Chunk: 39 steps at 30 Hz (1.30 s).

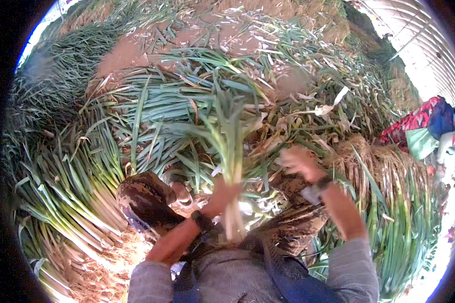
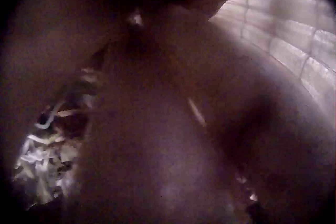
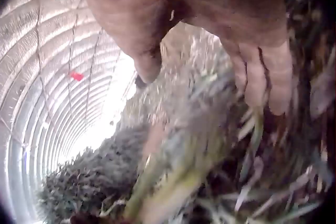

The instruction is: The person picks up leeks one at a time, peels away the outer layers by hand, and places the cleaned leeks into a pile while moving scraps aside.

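My left hand (image 1: 222,196) grips a small bunch of green onions (image 1: 231,154) around the lower stalks. The bunch stands nearly upright in the head view, white ends toward my body and green leaves fanning away. The left wrist view is dark and blurred, so the grip hardly shows there. Off to the right, my right hand (image 1: 301,162) is apart from the bunch, holding nothing. In the right wrist view its fingers (image 3: 255,77) are fairly straight and the thumb stands away from them, above loose leaf scraps.
Green onions with roots (image 1: 93,212) lie heaped on the left. Another row (image 1: 389,217), roots uppermost, is on the right. Cut leaves (image 1: 162,106) and peeled scraps (image 1: 333,108) cover the ground ahead. A red patterned cloth (image 1: 414,121) lies at far right, near the ribbed wall (image 1: 424,35).
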Each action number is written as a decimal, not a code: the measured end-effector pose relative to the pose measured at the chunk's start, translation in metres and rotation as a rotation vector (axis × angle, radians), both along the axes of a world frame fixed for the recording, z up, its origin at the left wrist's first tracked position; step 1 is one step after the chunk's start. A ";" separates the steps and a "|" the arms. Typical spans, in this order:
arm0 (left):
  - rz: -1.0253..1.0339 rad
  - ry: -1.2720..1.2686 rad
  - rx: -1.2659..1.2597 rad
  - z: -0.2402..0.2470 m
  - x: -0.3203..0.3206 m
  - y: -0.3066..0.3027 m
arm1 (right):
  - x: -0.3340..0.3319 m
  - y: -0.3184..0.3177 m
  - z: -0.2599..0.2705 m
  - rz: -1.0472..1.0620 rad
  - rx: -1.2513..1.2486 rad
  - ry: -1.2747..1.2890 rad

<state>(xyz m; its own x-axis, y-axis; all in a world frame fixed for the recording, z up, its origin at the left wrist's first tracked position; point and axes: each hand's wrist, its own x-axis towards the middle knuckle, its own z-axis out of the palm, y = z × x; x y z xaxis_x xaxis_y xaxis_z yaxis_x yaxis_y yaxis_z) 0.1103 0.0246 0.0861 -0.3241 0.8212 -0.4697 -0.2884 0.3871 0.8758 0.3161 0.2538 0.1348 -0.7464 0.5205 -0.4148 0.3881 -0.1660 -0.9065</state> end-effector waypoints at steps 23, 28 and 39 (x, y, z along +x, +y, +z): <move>-0.258 0.337 0.238 0.046 -0.014 -0.149 | -0.146 -0.140 0.007 -0.100 -0.618 0.709; 0.275 0.045 0.643 0.122 -0.066 -0.178 | -0.225 -0.191 0.144 0.273 0.049 0.821; 1.214 1.120 -0.398 0.037 -0.329 -0.550 | -0.201 -0.138 -0.013 0.562 0.466 0.043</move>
